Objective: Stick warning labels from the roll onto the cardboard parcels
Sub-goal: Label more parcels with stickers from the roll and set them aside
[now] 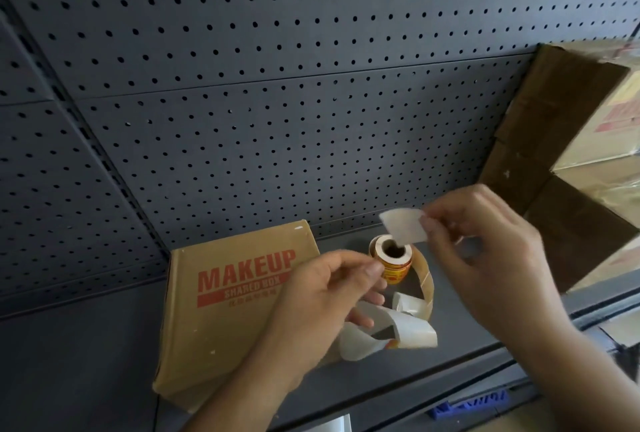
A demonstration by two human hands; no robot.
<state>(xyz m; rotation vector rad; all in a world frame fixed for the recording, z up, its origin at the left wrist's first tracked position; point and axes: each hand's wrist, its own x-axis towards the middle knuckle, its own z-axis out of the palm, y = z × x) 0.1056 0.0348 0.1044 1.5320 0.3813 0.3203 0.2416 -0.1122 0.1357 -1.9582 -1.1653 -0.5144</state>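
A roll of yellow and red warning labels (391, 260) stands on end on the dark shelf (86, 362). A long curl of empty white backing strip (398, 327) trails from it toward me. My right hand (485, 258) pinches a peeled label (403, 225), white side up, just above the roll. My left hand (325, 296) is beside the roll with thumb and fingers curled; its lower fingers touch the backing strip. A flat cardboard parcel (225, 310) printed MAKEUP SHARED BOX lies to the left, partly under my left forearm.
A grey pegboard wall (277, 85) rises behind the shelf. Stacked cardboard parcels (568, 140) fill the right side. The shelf's front edge runs below my arms, with a blue tag (471, 404) on it.
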